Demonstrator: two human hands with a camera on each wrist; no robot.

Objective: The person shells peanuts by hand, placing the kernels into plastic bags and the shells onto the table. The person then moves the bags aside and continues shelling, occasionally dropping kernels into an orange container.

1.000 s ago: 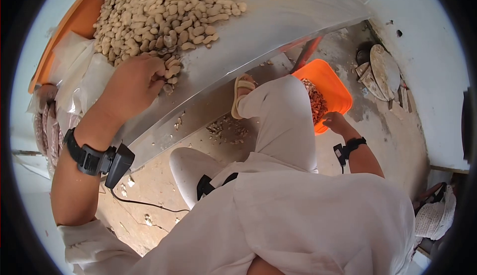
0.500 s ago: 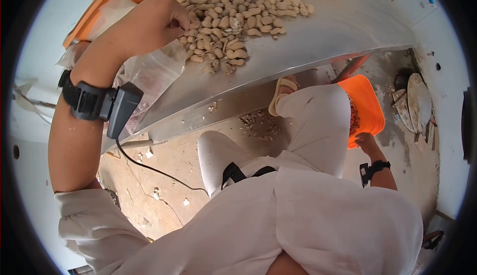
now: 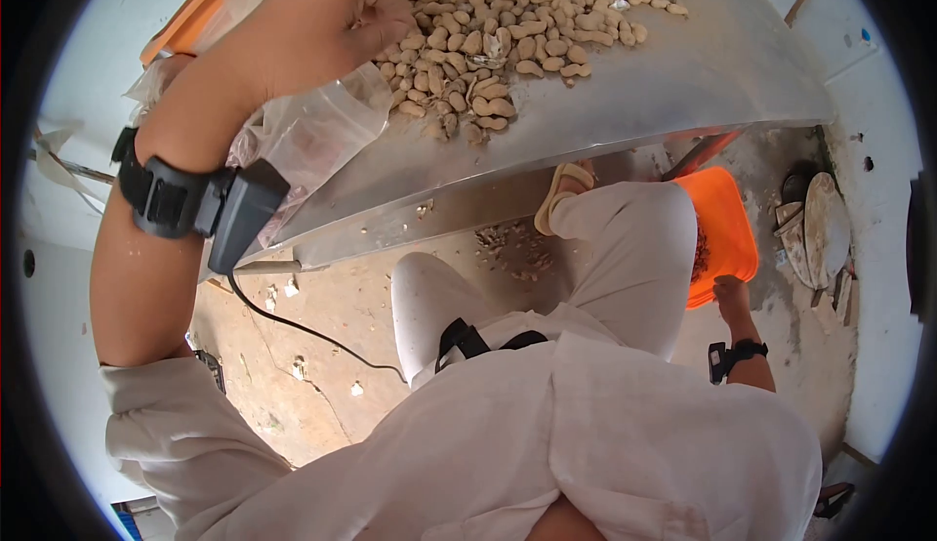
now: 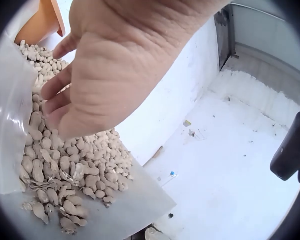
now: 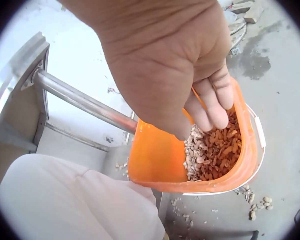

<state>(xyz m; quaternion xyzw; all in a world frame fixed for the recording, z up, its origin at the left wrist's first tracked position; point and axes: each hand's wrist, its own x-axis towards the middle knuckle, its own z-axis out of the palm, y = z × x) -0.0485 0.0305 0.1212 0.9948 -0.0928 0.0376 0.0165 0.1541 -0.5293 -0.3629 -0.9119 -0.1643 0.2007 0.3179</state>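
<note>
My left hand (image 3: pixel 342 23) is over the near left edge of a heap of unshelled peanuts (image 3: pixel 547 19) on a metal table. In the left wrist view its fingers (image 4: pixel 58 84) hang loosely bent above the peanuts, with nothing seen between them. My right hand (image 5: pixel 175 65) is over an orange bucket (image 5: pixel 157 155) beside my leg. Its fingers (image 5: pixel 210 102) reach down over the bucket's inside, loosely extended, and hold nothing visible. Small pale and reddish-brown pieces (image 5: pixel 215 152) lie at one side of the bucket.
A clear plastic bag (image 3: pixel 327 121) lies at the table's left, by an orange tub (image 3: pixel 210 9). The metal table (image 3: pixel 664 97) has an edge above my knees. Scraps (image 3: pixel 512 248) are scattered on the floor below. Round boards (image 3: pixel 825 228) lean near the right wall.
My left hand has moved from the heap's near tip, up and away over its left side. The right hand stays by the bucket. The head view has shifted, moving the scene rightward.
</note>
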